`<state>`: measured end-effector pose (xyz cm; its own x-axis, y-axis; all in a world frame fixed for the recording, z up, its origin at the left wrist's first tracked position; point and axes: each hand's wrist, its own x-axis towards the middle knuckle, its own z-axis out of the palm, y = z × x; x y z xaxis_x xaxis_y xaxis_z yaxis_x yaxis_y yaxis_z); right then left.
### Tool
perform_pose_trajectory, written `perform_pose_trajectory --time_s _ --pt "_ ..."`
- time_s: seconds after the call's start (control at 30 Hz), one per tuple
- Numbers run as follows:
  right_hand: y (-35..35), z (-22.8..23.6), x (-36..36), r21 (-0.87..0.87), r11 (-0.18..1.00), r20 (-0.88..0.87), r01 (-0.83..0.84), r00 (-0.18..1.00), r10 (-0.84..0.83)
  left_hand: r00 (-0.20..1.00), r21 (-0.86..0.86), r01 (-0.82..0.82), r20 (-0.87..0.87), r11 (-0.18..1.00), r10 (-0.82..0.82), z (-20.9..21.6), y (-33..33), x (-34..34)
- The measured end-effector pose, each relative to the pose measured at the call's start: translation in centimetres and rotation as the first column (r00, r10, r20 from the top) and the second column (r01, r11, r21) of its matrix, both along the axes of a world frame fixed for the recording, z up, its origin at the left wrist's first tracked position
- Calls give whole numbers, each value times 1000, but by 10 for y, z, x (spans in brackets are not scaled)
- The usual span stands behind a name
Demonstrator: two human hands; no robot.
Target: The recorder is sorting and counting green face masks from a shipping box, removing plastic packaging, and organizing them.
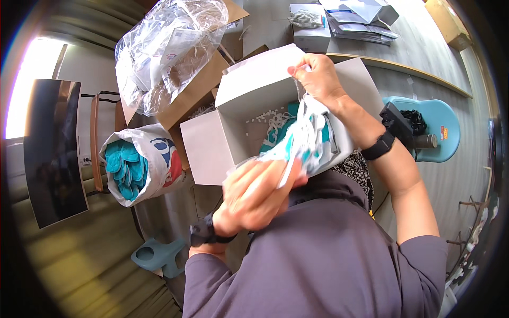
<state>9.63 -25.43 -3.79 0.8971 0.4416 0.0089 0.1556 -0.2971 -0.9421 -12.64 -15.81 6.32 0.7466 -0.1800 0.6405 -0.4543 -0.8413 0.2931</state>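
A tangled bundle of white straps with teal fabric pieces (303, 139) stretches between my hands over an open white cardboard box (254, 79). At the box's far right, my right hand (321, 79) pinches the upper end of the white straps. My left hand (260, 196), somewhat smeared by motion, curls round the lower end at the near side. Inside the box lie more teal pieces with white straps (275, 130), partly hidden by the bundle. Left of the box, a white bag (159, 140) holds many teal padded pieces (126, 167).
Clear plastic wrapping (175, 53) fills an opened brown carton (199, 87) at the far left. A small white box (311, 40) and a stack of papers (360, 24) lie beyond. At right stands a light-blue plastic stool (448, 132); a grey-blue plastic piece (159, 255) is lower left.
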Motion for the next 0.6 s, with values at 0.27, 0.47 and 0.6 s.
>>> perform_pose_trajectory --time_s 0.27,0.47,0.6 --pt "-17 51 -18 349 846 -192 -404 852 486 948 -283 -260 -258 923 188 -30 24 24" --pt "-17 54 -45 299 770 -97 -563 785 612 932 -287 -198 -352 937 89 -44 18 33" --pt "-26 54 -37 270 851 -22 -450 881 472 953 -410 -225 -280 884 113 -46 18 30"
